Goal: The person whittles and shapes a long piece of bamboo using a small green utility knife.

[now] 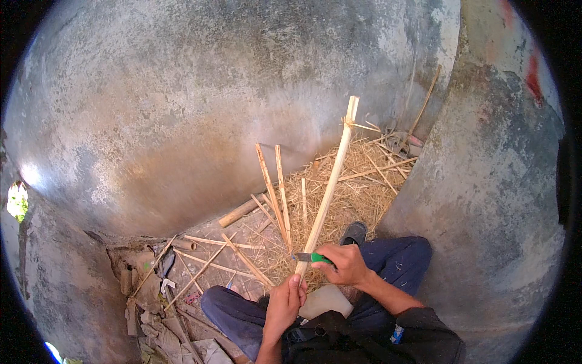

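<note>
My left hand [284, 306] grips the near end of a long pale bamboo strip [330, 182] that slants up and away toward the wall. My right hand [345, 264] is closed around a knife with a green handle [319, 258], and its short blade [301, 256] lies against the strip just above my left hand. Both forearms come in from the lower edge, over my knees in dark blue trousers.
Thin bamboo splints [270, 182] lean on the grey concrete wall [182, 109], others lie on the floor [212, 252]. A heap of fine shavings [357, 188] fills the corner. A thick concrete pillar [497, 182] stands at right. Rubble and scraps [151, 303] lie at lower left.
</note>
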### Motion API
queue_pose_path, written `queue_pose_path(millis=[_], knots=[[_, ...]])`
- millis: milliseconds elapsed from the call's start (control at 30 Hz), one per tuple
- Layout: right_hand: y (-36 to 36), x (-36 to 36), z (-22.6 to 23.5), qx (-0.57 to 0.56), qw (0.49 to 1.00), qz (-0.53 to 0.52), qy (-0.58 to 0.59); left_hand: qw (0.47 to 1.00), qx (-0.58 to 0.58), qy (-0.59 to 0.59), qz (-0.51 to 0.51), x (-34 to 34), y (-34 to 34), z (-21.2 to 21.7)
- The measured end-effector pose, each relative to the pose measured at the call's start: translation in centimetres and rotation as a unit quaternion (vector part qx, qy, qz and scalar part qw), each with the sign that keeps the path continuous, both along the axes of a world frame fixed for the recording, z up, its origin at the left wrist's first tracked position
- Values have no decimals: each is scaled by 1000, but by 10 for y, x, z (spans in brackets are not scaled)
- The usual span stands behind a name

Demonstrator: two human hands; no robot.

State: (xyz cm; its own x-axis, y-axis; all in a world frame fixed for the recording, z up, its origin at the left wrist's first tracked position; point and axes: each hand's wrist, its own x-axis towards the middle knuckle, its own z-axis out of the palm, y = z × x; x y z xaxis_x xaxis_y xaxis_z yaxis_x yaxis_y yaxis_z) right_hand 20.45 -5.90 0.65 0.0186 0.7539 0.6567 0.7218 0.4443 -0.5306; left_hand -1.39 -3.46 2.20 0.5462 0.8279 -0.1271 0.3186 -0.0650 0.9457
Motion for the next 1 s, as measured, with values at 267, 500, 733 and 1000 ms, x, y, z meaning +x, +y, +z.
queue_pose_path(millis=[267,500,733,1000], knots=[[7,5,5,5,999,-25,-21,999,11,26,40,4,-3,1],[15,10,11,45,997,-24,-59,999,4,29,36,-3,-2,6],[27,26,5,41,994,-65,-72,998,16,53,33,-18,-8,8],[49,95,25,44,981,-185,33,993,-115,25,4,-49,-29,-15]])
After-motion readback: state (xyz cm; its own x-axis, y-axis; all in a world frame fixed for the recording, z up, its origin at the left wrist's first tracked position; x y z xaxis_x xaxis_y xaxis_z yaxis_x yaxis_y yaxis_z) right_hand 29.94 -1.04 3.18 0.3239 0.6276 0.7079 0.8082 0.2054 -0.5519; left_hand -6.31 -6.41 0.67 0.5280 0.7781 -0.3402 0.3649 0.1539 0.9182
